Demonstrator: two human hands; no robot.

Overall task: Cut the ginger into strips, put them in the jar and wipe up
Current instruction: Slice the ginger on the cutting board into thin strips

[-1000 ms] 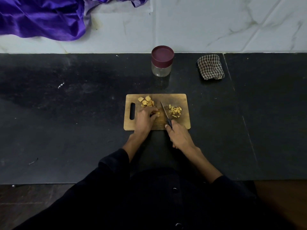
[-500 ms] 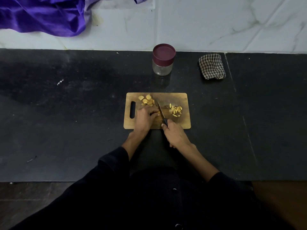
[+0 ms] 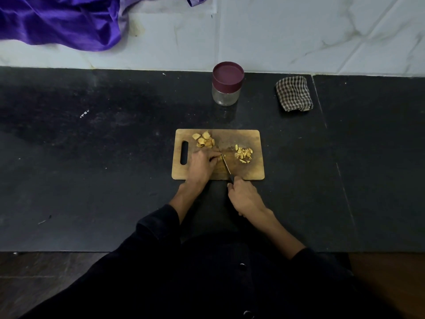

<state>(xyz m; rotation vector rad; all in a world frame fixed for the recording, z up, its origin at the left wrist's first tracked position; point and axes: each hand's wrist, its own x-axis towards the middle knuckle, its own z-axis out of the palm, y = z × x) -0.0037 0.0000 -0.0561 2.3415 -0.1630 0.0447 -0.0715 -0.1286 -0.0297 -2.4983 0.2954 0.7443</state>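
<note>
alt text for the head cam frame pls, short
A person slices ginger on a wooden cutting board: the right hand grips a knife, the left hand steadies the piece. A lidded jar and checked cloth sit behind on the dark counter.

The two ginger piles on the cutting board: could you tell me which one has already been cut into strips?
The right-hand pile, beyond the knife: its pieces are thin and small. The far-left pile is broader, flat slices.

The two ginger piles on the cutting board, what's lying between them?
In the head view, the knife blade lies between the uncut ginger slices and the cut strips, on bare cutting board.
</note>
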